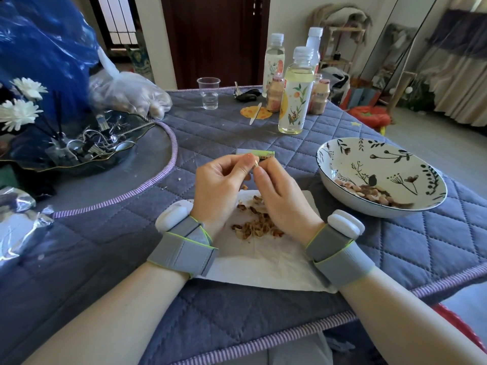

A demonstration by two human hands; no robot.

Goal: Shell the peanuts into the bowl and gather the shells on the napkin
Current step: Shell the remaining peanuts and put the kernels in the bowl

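Both hands, left hand (221,180) and right hand (279,192), pinch one peanut (255,164) at their fingertips above the napkin (266,256), shell pile (257,223) under them, bowl (379,164) of kernels at 3 o'clock.

Tan peanut (255,164) raised above white napkin (266,262), broken shells (257,225) heaped on it, shelled kernels in floral bowl (379,164)

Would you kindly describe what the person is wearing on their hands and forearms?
Both hands, left hand and right hand, are bare, as are the forearms, with no sleeves showing. Each wrist carries a grey fabric strap edged in lime green, the left strap and right strap, each bearing a white rounded module.
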